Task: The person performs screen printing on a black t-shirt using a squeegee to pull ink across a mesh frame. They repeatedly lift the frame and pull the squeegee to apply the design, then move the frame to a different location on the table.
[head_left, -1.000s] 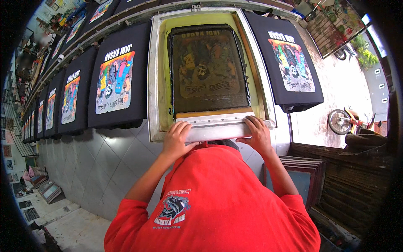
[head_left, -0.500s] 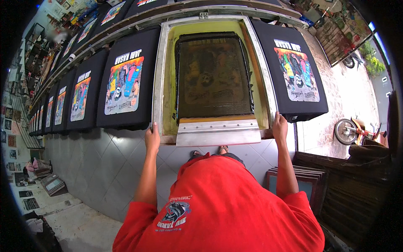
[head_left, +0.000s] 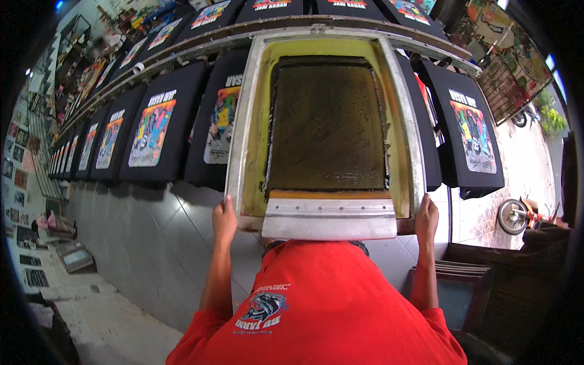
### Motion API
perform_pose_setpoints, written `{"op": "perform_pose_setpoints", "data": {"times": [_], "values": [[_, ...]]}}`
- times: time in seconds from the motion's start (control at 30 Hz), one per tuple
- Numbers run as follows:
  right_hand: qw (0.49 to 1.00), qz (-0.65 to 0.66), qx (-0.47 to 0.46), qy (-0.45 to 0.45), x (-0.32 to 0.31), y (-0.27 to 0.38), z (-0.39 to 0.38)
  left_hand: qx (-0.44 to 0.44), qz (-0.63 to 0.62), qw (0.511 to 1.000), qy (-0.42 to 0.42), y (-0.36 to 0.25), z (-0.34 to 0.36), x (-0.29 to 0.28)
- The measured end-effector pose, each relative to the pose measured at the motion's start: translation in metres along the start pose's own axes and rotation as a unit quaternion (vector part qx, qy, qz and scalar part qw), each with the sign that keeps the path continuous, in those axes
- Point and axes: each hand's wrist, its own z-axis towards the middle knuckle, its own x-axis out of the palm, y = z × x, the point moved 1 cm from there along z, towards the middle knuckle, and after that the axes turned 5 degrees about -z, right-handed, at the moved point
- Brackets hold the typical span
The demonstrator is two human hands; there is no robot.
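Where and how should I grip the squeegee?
Grip the squeegee by its wide metal edge, probably from the near side, one hand toward each end: it lies across the frame's near end, and that edge juts toward the wearer.

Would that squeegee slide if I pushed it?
Probably: the squeegee seems loosely laid, with neither the left hand nor the right hand touching it. It might tip too, since it juts past the near edge of the frame. It likely feels stiff, judging by its straight, metallic build.
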Motion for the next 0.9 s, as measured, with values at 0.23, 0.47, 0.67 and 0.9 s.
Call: {"op": "perform_pose_setpoints", "data": {"times": [0.23, 0.47, 0.67, 0.9], "values": [[0.999, 0.014, 0.026, 0.043, 0.118, 0.113, -0.097, -0.041, 0.043, 0.998, -0.001, 0.084, 0.101, -0.145], [0.999, -0.012, 0.025, 0.045, 0.165, 0.165, -0.126, -0.052, 0.040, 0.998, 0.006, 0.099, 0.155, -0.186], [0.998, -0.038, 0.036, 0.041, 0.182, 0.188, -0.120, -0.006, 0.011, 1.000, 0.020, 0.121, 0.191, -0.182], [0.998, -0.018, 0.046, 0.026, 0.191, 0.176, -0.114, 0.003, 0.045, 0.999, 0.000, 0.125, 0.193, -0.172]]}}
